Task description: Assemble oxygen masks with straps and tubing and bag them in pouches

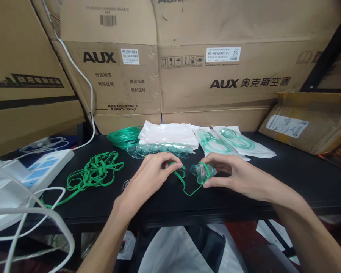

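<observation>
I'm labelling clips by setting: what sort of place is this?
Perhaps a makeshift workspace or storeroom: AUX cardboard stands behind a black table bearing coiled green tubing.

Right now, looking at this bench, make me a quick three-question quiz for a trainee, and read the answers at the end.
1. Which hand holds the clear plastic face mask?
2. True or false: the coiled green tubing lies nearer the person than the tangled green strap.
3. Fill in: the carton right behind that tubing bears the large printed name ____.

Key:
1. The right hand; the left hand pinches a thin green strap that runs to it.
2. False; the tubing lies farther back.
3. AUX.
</observation>
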`<state>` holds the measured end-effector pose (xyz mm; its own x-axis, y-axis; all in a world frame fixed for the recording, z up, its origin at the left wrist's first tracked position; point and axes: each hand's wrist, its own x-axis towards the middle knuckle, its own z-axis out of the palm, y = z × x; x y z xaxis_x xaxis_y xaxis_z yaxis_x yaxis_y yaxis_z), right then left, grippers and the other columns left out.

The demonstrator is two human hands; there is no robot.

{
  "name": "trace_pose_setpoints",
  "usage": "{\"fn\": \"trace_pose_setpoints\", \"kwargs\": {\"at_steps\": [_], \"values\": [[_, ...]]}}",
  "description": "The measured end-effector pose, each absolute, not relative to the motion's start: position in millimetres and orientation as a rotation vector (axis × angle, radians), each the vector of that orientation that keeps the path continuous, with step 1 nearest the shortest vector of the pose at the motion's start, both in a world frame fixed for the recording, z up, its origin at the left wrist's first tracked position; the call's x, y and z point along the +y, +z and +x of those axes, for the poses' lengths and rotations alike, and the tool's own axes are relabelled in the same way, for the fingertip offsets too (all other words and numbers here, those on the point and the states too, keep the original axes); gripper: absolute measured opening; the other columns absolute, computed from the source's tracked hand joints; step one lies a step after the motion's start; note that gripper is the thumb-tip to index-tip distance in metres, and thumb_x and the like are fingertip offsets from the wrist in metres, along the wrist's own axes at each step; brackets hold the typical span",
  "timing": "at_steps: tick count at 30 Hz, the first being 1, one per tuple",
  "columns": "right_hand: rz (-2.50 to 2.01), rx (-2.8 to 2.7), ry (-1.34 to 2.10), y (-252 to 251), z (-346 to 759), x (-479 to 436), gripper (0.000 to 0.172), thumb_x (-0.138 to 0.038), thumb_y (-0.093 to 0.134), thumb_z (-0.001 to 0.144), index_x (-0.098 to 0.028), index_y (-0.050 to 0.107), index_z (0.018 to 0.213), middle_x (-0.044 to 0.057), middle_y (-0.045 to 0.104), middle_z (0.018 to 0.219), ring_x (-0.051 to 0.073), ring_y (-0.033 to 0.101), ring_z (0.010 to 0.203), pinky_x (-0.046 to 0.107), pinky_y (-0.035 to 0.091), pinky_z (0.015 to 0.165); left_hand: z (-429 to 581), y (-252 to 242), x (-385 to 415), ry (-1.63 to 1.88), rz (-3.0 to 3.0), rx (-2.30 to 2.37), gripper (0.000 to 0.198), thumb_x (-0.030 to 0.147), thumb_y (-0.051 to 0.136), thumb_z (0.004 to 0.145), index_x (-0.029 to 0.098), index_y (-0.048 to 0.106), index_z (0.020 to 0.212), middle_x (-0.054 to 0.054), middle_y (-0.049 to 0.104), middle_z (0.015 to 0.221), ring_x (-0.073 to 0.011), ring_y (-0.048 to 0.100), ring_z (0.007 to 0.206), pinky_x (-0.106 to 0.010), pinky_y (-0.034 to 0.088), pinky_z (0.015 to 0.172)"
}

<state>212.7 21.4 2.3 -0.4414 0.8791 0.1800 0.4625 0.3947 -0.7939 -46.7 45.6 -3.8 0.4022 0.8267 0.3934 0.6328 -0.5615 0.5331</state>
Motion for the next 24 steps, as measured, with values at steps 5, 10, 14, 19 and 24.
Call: {"fn": "trace_pose_setpoints", "kwargs": {"at_steps": [5, 10, 14, 19, 24], "values": [[-0.98, -1.933, 1.05, 8.6, 206.0, 17.3, 0.036, -0.029, 0.084, 0.081, -0.028, 0.07, 0.115, 0.001, 0.072, 0.118, 0.025, 0.067, 0.113, 0.038, 0.052, 0.103, -43.5, -3.3, 43.8, 0.941, 2.3, 1.246, 0.022, 0.046, 0.062, 0.097, 0.03, 0.077, 0.093, 0.008, 0.07, 0.082, -0.0122, 0.055, 0.071, -0.025, 0.039, 0.069], [-0.847, -1.829, 1.199, 8.2, 199.9, 16.1, 0.032, -0.019, 0.085, 0.08, -0.026, 0.069, 0.107, -0.003, 0.071, 0.107, 0.018, 0.069, 0.107, 0.028, 0.054, 0.097, -42.9, -5.1, 44.6, 0.923, 2.229, 1.208, 0.026, 0.052, 0.061, 0.096, 0.031, 0.077, 0.096, 0.007, 0.07, 0.081, -0.0129, 0.055, 0.071, -0.025, 0.039, 0.068], [-0.819, -1.768, 1.261, 4.5, 195.9, 17.1, 0.036, -0.015, 0.089, 0.073, -0.025, 0.068, 0.101, -0.005, 0.066, 0.093, 0.014, 0.069, 0.095, 0.023, 0.056, 0.089, -42.5, -5.2, 43.5, 0.869, 2.197, 1.174, 0.027, 0.05, 0.059, 0.097, 0.03, 0.077, 0.096, 0.006, 0.071, 0.085, -0.015, 0.058, 0.075, -0.026, 0.04, 0.069], [-0.773, -1.723, 1.301, 4.2, 195.6, 18.1, 0.033, -0.013, 0.089, 0.073, -0.024, 0.069, 0.098, -0.005, 0.066, 0.093, 0.014, 0.069, 0.094, 0.022, 0.056, 0.089, -39.5, -2.6, 39.8, 0.935, 2.213, 1.115, 0.015, 0.038, 0.064, 0.096, 0.032, 0.077, 0.101, 0.007, 0.074, 0.094, -0.0144, 0.061, 0.078, -0.026, 0.042, 0.071], [-0.674, -1.666, 1.296, 3.2, 199.8, 19.2, 0.032, -0.014, 0.085, 0.079, -0.027, 0.07, 0.103, -0.001, 0.072, 0.11, 0.019, 0.071, 0.104, 0.029, 0.059, 0.093, -36.9, -0.4, 36.3, 1.033, 2.23, 1.01, 0.016, 0.031, 0.07, 0.093, 0.034, 0.078, 0.107, 0.007, 0.075, 0.113, -0.0162, 0.067, 0.107, -0.025, 0.044, 0.096]]}}
